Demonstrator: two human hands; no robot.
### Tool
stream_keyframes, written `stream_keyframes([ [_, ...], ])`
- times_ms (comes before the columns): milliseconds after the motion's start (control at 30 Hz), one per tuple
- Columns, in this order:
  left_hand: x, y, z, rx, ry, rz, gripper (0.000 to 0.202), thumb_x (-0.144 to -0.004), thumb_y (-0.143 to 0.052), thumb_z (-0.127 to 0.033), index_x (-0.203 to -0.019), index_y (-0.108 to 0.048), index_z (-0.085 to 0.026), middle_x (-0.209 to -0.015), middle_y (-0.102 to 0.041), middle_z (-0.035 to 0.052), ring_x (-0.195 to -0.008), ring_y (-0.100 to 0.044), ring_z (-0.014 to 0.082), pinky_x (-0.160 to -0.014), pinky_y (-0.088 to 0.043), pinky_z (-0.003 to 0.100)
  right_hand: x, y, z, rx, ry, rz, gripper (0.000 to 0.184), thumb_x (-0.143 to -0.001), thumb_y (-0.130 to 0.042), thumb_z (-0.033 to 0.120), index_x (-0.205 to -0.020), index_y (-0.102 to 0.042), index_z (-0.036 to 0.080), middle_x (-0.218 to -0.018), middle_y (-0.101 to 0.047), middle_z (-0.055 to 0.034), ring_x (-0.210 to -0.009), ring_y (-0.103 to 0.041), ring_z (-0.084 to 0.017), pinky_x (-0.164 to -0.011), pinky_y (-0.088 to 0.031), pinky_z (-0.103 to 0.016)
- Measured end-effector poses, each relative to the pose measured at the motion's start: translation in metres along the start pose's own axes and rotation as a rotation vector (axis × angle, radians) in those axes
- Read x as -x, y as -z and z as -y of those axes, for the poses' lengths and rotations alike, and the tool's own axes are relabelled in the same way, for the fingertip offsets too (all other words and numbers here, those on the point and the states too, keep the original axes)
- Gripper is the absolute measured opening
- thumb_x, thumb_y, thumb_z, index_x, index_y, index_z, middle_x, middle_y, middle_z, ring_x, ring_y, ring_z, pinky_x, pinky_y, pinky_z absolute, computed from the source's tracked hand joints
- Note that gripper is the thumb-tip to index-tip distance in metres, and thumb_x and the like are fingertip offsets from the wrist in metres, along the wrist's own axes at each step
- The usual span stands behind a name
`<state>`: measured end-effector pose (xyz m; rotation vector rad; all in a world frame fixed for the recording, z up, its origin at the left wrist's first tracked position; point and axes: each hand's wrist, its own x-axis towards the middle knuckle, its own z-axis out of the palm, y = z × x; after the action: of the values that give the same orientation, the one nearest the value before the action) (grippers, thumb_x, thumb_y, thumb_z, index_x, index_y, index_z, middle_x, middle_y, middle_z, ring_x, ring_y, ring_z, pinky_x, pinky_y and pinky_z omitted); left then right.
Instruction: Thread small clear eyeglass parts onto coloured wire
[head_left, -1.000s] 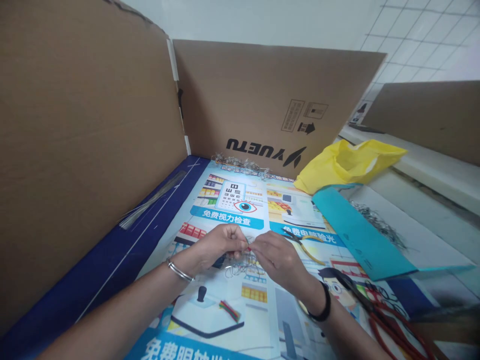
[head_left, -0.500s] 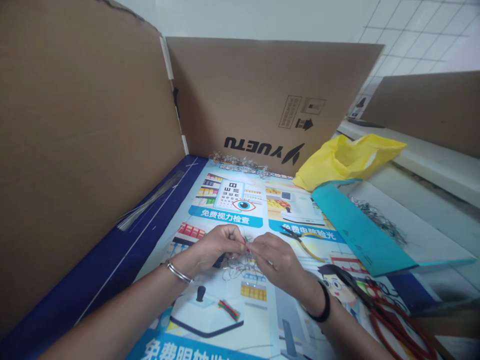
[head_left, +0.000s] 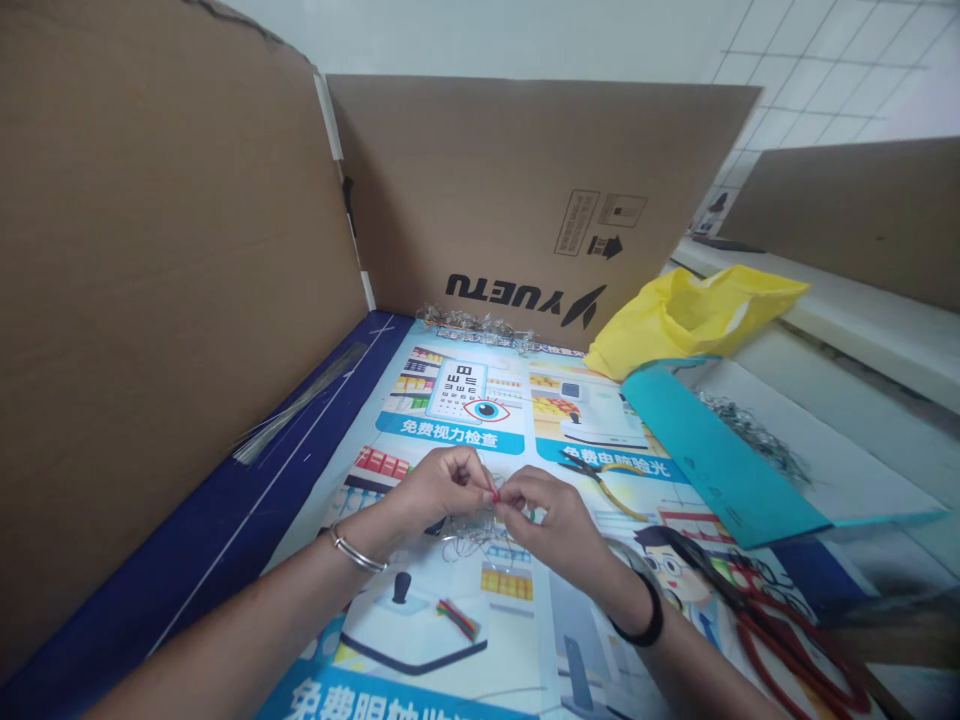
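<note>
Fingertips of my left hand (head_left: 442, 488) are pinched on a thin red strand (head_left: 493, 489), above the middle of the printed sheet. Opposite it, the thumb and fingers of my right hand (head_left: 553, 515) close on the same strand, so the fingertips of both hands nearly meet. The strand's exact kind is too small to make out. Just beneath the hands lies a loose tangle of thin wire (head_left: 476, 540), partly hidden by the fingers. Nearer to me, a small bundle of coloured strands (head_left: 459, 620) rests on the sheet.
Yellow-handled pliers (head_left: 606, 482) and red-handled scissors (head_left: 761, 610) lie to the right. A teal folder-like tray (head_left: 720, 465) holds tangled wire (head_left: 757, 440), with a yellow bag (head_left: 690, 315) behind. Straight wires (head_left: 300, 405) lie left. Cardboard panels (head_left: 480, 180) stand at back and left.
My right hand has turned slightly, its fingers now more spread around the pinch. More of the red strand shows between the fingertips. My left hand has hardly moved.
</note>
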<state>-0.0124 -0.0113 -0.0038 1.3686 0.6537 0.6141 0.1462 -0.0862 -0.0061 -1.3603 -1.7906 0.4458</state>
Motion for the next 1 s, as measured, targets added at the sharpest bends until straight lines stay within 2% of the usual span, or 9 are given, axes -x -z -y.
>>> stream_keyframes([
  [133, -0.001, -0.001, 0.003, -0.012, -0.031, 0.019, 0.015, -0.060, -0.068, -0.016, -0.063, -0.053, -0.014, -0.073, -0.065, 0.0039, -0.062, -0.055, 0.0105, -0.057, -0.041, 0.023, 0.000, -0.004, 0.002, -0.042, -0.104, 0.032, 0.014, -0.069, -0.058, 0.007, -0.060, -0.059, 0.018, -0.062, -0.056, 0.0011, -0.059, -0.054, -0.011, -0.054, -0.042, -0.021],
  [267, 0.000, -0.001, 0.003, -0.066, -0.076, 0.033, 0.013, -0.062, -0.065, -0.016, -0.063, -0.052, -0.014, -0.074, -0.065, 0.0041, -0.060, -0.055, 0.0104, -0.056, -0.042, 0.023, 0.001, -0.005, 0.001, -0.075, -0.138, 0.002, 0.015, -0.068, -0.056, 0.007, -0.058, -0.057, 0.018, -0.060, -0.055, 0.0022, -0.055, -0.052, -0.010, -0.051, -0.040, -0.020],
  [433, 0.003, -0.001, -0.006, -0.333, -0.142, -0.020, 0.006, -0.064, -0.061, -0.013, -0.062, -0.055, -0.015, -0.071, -0.063, 0.0034, -0.064, -0.056, 0.0123, -0.059, -0.042, 0.023, 0.001, -0.004, 0.000, -0.089, -0.123, -0.029, 0.013, -0.068, -0.057, 0.009, -0.059, -0.058, 0.018, -0.059, -0.055, 0.0022, -0.054, -0.051, -0.010, -0.051, -0.041, -0.020],
  [600, 0.006, -0.002, -0.010, -0.522, -0.190, -0.030, 0.007, -0.065, -0.055, -0.010, -0.061, -0.056, -0.016, -0.069, -0.062, 0.0017, -0.062, -0.053, 0.0118, -0.057, -0.039, 0.022, 0.001, -0.005, 0.001, -0.059, -0.070, -0.055, 0.013, -0.068, -0.056, 0.008, -0.061, -0.059, 0.019, -0.061, -0.056, 0.0016, -0.055, -0.052, -0.011, -0.051, -0.042, -0.021],
  [800, 0.010, -0.007, -0.003, -0.758, -0.349, -0.106, 0.012, -0.065, -0.051, -0.006, -0.063, -0.054, -0.018, -0.064, -0.058, -0.0006, -0.060, -0.049, 0.0119, -0.056, -0.035, 0.023, 0.002, -0.006, 0.003, -0.020, 0.001, -0.083, 0.015, -0.067, -0.054, 0.006, -0.061, -0.058, 0.019, -0.060, -0.055, 0.0015, -0.056, -0.052, -0.011, -0.053, -0.042, -0.022],
  [900, 0.013, -0.010, 0.003, -0.832, -0.459, -0.127, 0.014, -0.070, -0.047, -0.006, -0.067, -0.051, -0.019, -0.069, -0.057, 0.0013, -0.065, -0.051, 0.0135, -0.060, -0.037, 0.025, 0.001, -0.005, 0.003, -0.013, 0.022, -0.089, 0.017, -0.067, -0.053, 0.004, -0.060, -0.056, 0.019, -0.060, -0.054, 0.0017, -0.057, -0.052, -0.012, -0.055, -0.042, -0.022],
  [1000, 0.013, -0.011, 0.011, -0.845, -0.513, -0.131, 0.014, -0.075, -0.045, -0.006, -0.071, -0.049, -0.019, -0.075, -0.058, 0.0031, -0.070, -0.053, 0.0144, -0.063, -0.039, 0.026, 0.001, -0.003, 0.003, -0.030, 0.032, -0.084, 0.017, -0.068, -0.052, 0.004, -0.061, -0.057, 0.020, -0.061, -0.055, 0.0015, -0.058, -0.052, -0.012, -0.055, -0.043, -0.023],
])
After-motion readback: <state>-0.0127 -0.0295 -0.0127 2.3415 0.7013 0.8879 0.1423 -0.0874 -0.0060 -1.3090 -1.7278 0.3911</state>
